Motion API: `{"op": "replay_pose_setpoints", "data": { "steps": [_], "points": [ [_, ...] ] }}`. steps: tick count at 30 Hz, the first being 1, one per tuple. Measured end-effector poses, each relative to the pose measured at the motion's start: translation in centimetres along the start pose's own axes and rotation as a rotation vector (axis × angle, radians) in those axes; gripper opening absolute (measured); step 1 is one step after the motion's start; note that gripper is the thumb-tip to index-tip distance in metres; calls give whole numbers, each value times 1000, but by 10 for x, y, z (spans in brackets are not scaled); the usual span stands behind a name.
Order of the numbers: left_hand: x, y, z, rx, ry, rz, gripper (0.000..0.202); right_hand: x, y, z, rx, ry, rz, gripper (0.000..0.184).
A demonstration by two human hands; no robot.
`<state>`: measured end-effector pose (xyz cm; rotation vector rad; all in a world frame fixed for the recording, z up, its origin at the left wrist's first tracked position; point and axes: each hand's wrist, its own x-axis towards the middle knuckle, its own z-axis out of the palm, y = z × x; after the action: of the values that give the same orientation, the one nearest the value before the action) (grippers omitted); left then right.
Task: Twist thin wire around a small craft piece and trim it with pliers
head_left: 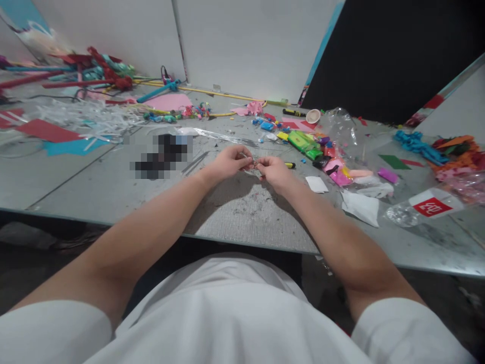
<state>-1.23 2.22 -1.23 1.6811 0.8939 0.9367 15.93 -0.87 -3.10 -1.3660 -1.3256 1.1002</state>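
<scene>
My left hand [234, 161] and my right hand [272, 171] meet over the middle of the grey table, fingertips pinched close together. Between them is a small reddish piece [254, 166] with something thin and clear about it; its kind is too small to make out. Both hands are closed on it. A yellow-tipped tool [290, 165] pokes out just beyond my right hand, partly hidden. To the left of my left hand lie thin dark strips [195, 163].
Packets of coloured clay [303, 143] and a white paper square [317, 184] lie to the right, with a clear bottle [405, 213] farther out. Red paper [47, 130] and shredded clear strips [91, 117] spread leftward. A black-and-yellow cutter [294, 112] rests near the back wall.
</scene>
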Motion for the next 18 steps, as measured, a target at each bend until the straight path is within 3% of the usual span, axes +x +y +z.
{"op": "replay_pose_setpoints", "data": {
  "steps": [12,18],
  "points": [
    [-7,13,0,-82,1,-96,15,-5,-7,-12,80,-246,2,14],
    [-11,17,3,-136,47,-137,18,0,-5,-12,30,-144,-110,21]
  ]
}}
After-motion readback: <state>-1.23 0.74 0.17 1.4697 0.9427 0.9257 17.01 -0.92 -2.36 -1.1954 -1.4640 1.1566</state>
